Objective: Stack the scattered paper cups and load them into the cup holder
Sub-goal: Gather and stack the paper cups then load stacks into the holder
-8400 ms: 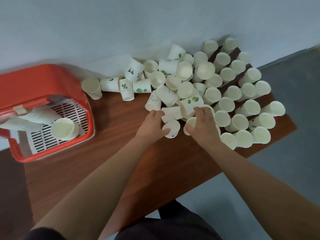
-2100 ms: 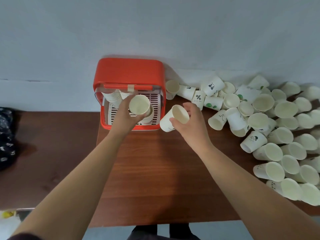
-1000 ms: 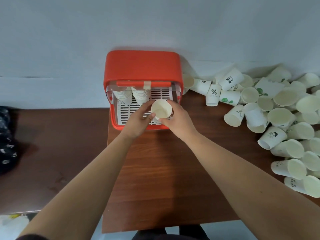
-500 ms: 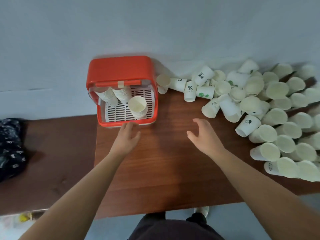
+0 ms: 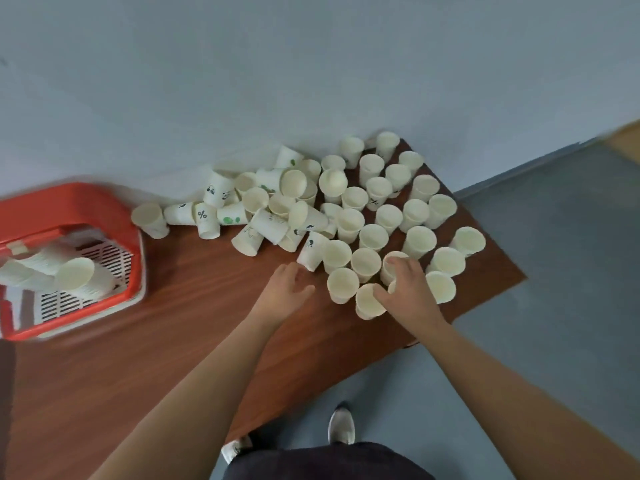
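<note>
Right hand is draped over the near edge of the cup crowd, fingers bent down onto the rim of one cup and thumb against the neighbour cup lower in the frame. Honestly can't tell if it's got a real grip on anything or is just resting there, it's a bit blurry. Left hand is just to the left of it, fingers loose and apart, holding nothing, fingertips close to a printed cup at the edge of the heap. The paper cups fill the middle and right of the brown table. The right-hand bunch stands mouths up and packed close, while the ones toward the middle, some with a percent sign or green dots, lie tumbled against the wall. Red cup holder sits way over at the left edge of the frame, well apart from both hands, with a few stacks lying on its white slotted tray.
</note>
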